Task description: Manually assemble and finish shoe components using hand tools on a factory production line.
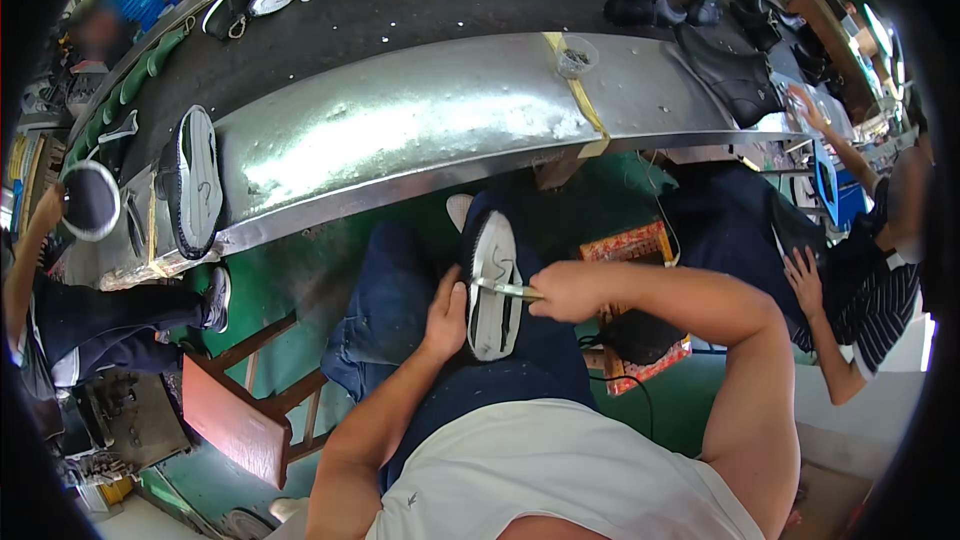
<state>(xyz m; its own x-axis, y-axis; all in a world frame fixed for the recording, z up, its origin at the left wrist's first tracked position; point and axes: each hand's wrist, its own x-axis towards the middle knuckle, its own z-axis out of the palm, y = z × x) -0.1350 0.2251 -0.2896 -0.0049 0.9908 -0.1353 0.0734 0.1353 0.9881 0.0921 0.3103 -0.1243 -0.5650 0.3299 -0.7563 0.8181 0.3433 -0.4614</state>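
Observation:
A dark shoe or boot with its pale sole turned up lies across my thighs. My left hand grips its left side, the fingers partly hidden behind the edge. Closed round a slim hand tool with a shiny metal front end, my right hand is at the shoe's right side. The tool's front end lies across the middle of the sole; its exact kind is unclear. A wavy dark line shows on the sole above the tool.
A metal-edged bench curves ahead, its dark belt bearing several boots. On the bench edge are a pale-soled boot, a clear cup and a black boot. A wooden stool stands left. People work at both sides.

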